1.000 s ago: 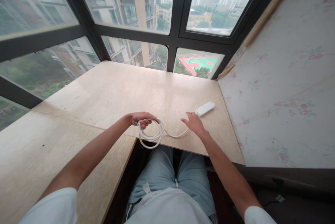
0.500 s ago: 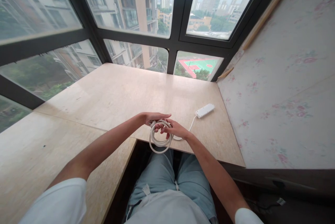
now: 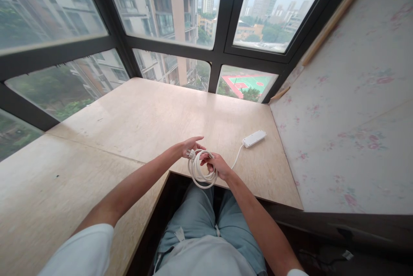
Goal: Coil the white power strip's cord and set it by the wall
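A white power cord (image 3: 200, 185) is wound in several loops in front of me, over the board's front edge. My left hand (image 3: 191, 144) holds the top left of the coil, thumb stretched out and fingers partly hidden by the loops. The plug (image 3: 191, 154) sticks out leftward beside its palm, prongs showing. My right hand (image 3: 220, 167) has its fingers curled around the right side of the coil. From there the cord runs up to a white power strip (image 3: 254, 138) lying on the board to the right.
The pale wooden board (image 3: 155, 112) reaches back to dark-framed windows (image 3: 174, 50). A wall with flowered paper (image 3: 348, 130) bounds it at right. My legs (image 3: 193, 216) are in the gap at its front. A cable end (image 3: 347, 254) shows in the dark space at lower right.
The coil has turned and shifted slightly right, and the plug now shows clearly. My right hand has moved a little right and down. The left thumb has lifted away from the right hand.
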A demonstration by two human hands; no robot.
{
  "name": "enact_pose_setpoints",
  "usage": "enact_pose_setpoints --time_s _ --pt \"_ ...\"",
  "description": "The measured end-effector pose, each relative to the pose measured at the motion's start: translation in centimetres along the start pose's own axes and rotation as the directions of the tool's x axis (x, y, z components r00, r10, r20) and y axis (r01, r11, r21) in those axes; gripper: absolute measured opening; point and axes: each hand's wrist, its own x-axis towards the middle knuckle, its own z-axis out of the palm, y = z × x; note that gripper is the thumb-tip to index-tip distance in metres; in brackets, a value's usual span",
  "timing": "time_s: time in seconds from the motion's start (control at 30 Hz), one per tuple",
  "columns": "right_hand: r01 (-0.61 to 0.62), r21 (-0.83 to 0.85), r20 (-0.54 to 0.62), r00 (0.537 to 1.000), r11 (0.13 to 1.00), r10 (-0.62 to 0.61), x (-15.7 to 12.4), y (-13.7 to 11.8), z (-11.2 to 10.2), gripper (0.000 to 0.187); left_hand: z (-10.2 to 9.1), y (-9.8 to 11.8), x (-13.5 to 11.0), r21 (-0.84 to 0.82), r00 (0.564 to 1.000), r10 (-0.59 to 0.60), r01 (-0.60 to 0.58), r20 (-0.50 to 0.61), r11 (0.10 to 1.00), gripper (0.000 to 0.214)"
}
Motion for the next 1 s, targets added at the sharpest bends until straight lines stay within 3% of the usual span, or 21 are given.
enact_pose_setpoints --time_s 0.2,0.47,0.63,0.77,1.0 --pt "-0.139 0.128 0.042 0.990 0.982 0.135 0.7 0.3 0.1 0.029 -1.2 -0.4 1.8 0.117 0.994 -0.016 0.029 -0.110 0.993 0.039" --pt "-0.142 0.206 -0.222 0.957 0.968 0.187 3.0 0.5 -1.0 0.016 -1.7 0.6 3.4 -0.150 0.955 -0.022 -0.024 -0.295 0.988 0.026" --pt "-0.120 0.157 -0.402 0.899 0.980 0.174 4.3 0.7 -2.8 0.014 -2.3 0.4 4.6 -0.263 0.926 0.069 -0.176 -0.370 0.949 0.023" --pt "-0.122 0.104 -0.524 0.837 0.987 0.158 4.9 1.6 -3.3 0.011 -2.7 0.3 5.8 -0.373 0.857 0.154 -0.367 -0.492 0.852 0.020" --pt "-0.103 0.138 -0.602 0.781 0.985 0.166 5.5 3.1 -3.3 0.011 -3.6 -1.1 5.8 -0.418 0.642 0.207 -0.677 -0.739 0.605 0.014"
